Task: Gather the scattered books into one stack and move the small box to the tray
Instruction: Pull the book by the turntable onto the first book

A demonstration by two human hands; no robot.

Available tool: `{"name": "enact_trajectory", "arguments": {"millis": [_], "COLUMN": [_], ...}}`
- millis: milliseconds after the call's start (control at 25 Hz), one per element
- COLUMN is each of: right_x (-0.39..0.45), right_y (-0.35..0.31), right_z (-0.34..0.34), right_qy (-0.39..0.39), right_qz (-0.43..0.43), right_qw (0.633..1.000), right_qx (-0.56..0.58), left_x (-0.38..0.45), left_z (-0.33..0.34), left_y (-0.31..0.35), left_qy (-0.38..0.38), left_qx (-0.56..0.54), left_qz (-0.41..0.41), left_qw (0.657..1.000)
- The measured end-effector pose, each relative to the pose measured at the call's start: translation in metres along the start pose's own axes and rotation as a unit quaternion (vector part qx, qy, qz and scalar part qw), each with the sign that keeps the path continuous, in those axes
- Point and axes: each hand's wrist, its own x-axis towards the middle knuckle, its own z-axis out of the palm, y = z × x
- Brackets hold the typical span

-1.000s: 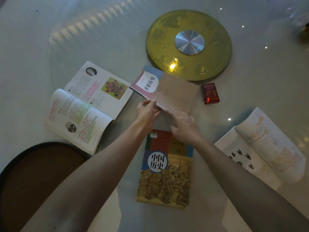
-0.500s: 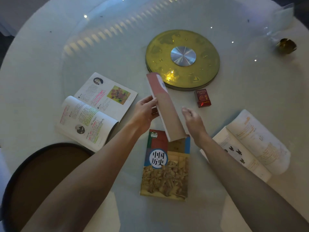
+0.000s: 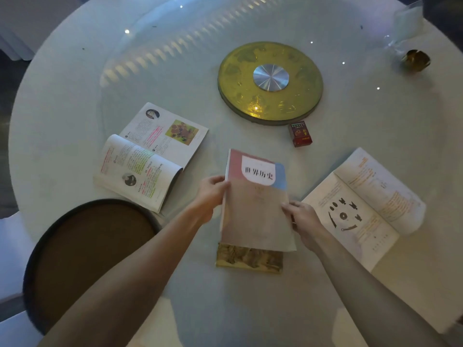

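Note:
A pink and blue history book (image 3: 255, 204) lies face up over a second book (image 3: 249, 259), whose yellow lower edge alone shows. My left hand (image 3: 211, 196) grips the top book's left edge and my right hand (image 3: 302, 219) holds its right edge. One open book (image 3: 150, 156) lies to the left, another open book (image 3: 363, 206) to the right. The small red box (image 3: 300, 134) stands beyond the books, near the gold disc. The round dark tray (image 3: 82, 246) sits at the near left.
A gold disc (image 3: 270, 83) with a silver hub sits at the middle of the round glass-topped table (image 3: 75, 96). A clear plastic bag (image 3: 406, 23) and a small brass object (image 3: 416, 60) are at the far right.
The pink and blue book was lifted from the table near the disc, turned on edge, and brought down over the nearer book. Both hands moved toward me with it.

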Motion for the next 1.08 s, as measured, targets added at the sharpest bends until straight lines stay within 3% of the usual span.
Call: {"name": "enact_trajectory", "arguments": {"millis": [200, 400, 840, 1080], "right_x": [-0.011, -0.006, -0.002, -0.006], "right_y": [0.034, 0.056, 0.072, 0.062], "right_z": [0.015, 0.024, 0.019, 0.015], "right_qy": [0.02, 0.107, 0.154, 0.087], "right_qz": [-0.033, -0.064, -0.09, -0.068], "right_qw": [0.991, 0.965, 0.927, 0.932], "right_qx": [-0.128, -0.23, -0.33, -0.347], "left_x": [-0.006, 0.001, -0.003, -0.007], "left_z": [0.007, 0.006, 0.008, 0.013], "left_y": [-0.056, -0.09, -0.103, -0.087], "left_qy": [0.085, 0.155, 0.125, 0.11], "left_qx": [0.049, 0.106, 0.376, 0.416], "left_qz": [-0.026, -0.019, 0.069, 0.04], "left_qw": [0.995, 0.982, 0.916, 0.902]}}
